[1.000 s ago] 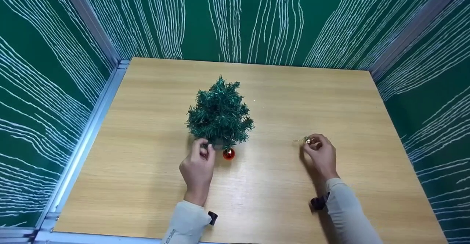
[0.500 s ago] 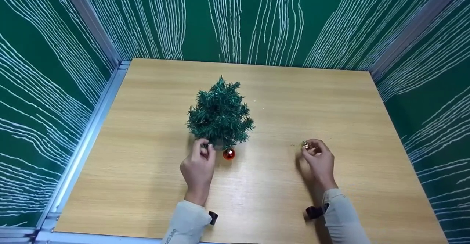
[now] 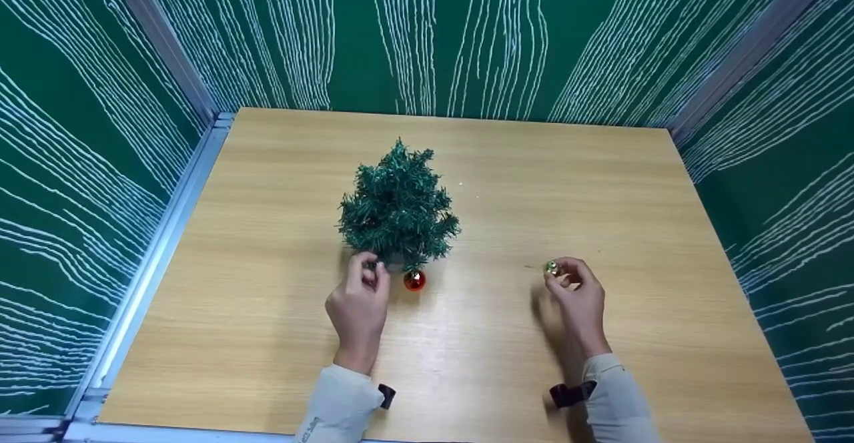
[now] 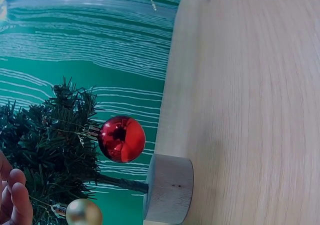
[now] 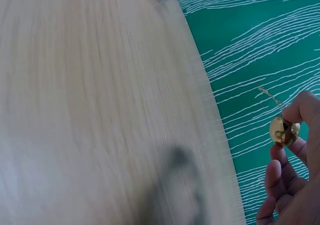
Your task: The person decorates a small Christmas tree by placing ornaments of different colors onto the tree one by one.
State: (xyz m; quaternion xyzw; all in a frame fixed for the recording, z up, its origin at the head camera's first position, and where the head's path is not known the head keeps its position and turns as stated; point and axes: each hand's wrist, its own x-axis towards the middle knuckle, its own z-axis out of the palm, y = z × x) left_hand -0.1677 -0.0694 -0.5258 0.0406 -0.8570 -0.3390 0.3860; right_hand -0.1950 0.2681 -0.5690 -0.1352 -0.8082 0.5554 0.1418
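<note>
A small artificial Christmas tree (image 3: 400, 206) stands on the table; its round wooden base (image 4: 170, 190) shows in the left wrist view. My left hand (image 3: 360, 303) is at the lower front branches, thumb and forefinger pinching a dark green branch. A shiny red bauble (image 3: 415, 280) hangs from the front of the tree. Near the left fingertips, a matte gold bauble (image 4: 84, 213) dangles on a thread. Off to the right, my right hand (image 3: 580, 303) pinches a shiny gold bauble (image 5: 284, 131) between thumb and fingers, its thread loop sticking out toward the tree.
The wooden table (image 3: 507, 349) is bounded by green walls (image 3: 587, 49) with white wavy lines and by metal frame posts (image 3: 163, 36). Two tiny white specks lie right of the tree. Both wrists wear dark straps (image 3: 572, 395).
My right hand has shifted a little left and nearer to me with the gold bauble. My left hand, the tree and the red bauble stay in place.
</note>
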